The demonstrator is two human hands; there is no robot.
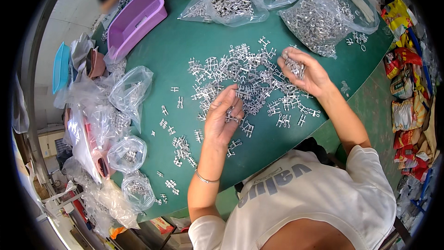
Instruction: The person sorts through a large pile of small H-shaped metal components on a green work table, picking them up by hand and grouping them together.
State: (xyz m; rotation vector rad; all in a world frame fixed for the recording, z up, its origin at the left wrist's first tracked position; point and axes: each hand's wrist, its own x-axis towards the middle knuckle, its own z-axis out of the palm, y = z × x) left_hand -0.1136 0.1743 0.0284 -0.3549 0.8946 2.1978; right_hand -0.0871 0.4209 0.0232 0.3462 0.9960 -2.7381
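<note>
Left hand [223, 118] pinched on small metal parts [231, 115], right hand [303, 71] fisted around more, above the scattered pile [249, 76]

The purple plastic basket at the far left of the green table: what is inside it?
The purple plastic basket shows only its bare slotted floor and walls. The near wall hides the strip behind it.

Metal pieces [294, 67] in the right hand [305, 71] perhaps clips, too small to tell

shiny metal parts [252, 76], glossy plastic bags [132, 88]
</note>
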